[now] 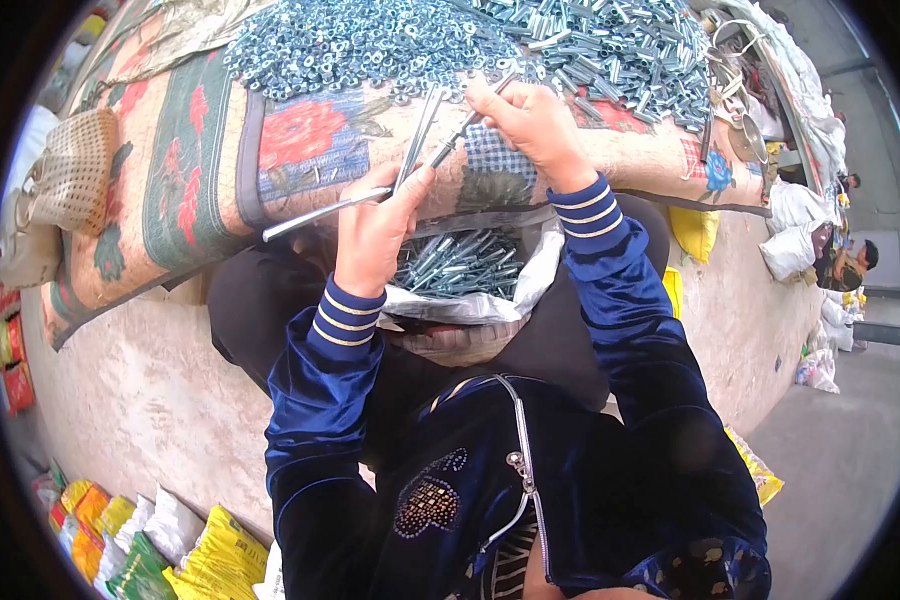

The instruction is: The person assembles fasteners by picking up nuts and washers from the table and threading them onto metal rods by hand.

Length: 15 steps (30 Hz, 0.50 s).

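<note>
My left hand (375, 230) is closed around several long shiny metal bolts (420, 135). One of them sticks out to the left with a thicker end, and others point up and away. A darker bolt (452, 142) slants from the left fingers up to my right hand (532, 125), which pinches its upper part; any small piece between those fingertips is hidden. Below the hands, between my knees, an open white sack (542, 268) holds a heap of slim metal bolts (460, 265). Just beyond the hands lies a pile of small metal nuts (370, 45).
Right of the nuts lies a pile of short metal sleeves (620, 50). Both rest on a flowered padded cloth (200, 150) over the work surface. A woven basket (75, 165) stands at far left. Filled bags (215, 555) lie lower left; other people (850, 262) are far right.
</note>
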Each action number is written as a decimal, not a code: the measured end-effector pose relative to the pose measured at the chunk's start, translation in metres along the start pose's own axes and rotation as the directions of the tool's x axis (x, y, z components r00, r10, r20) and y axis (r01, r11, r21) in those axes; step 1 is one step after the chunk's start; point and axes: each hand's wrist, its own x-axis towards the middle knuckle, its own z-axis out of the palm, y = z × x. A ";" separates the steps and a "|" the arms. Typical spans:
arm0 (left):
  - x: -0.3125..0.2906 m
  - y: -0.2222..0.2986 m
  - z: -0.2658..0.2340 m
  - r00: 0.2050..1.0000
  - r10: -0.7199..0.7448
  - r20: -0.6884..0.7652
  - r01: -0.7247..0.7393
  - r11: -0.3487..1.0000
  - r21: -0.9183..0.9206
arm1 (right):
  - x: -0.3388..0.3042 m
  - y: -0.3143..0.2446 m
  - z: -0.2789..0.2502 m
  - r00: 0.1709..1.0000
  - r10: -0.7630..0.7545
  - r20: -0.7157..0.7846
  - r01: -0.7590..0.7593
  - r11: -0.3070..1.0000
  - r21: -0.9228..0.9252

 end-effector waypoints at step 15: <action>0.004 0.007 -0.004 0.999 -0.014 0.030 0.013 1.000 0.016 | 0.006 0.006 0.003 0.976 -0.208 0.060 0.194 0.963 0.186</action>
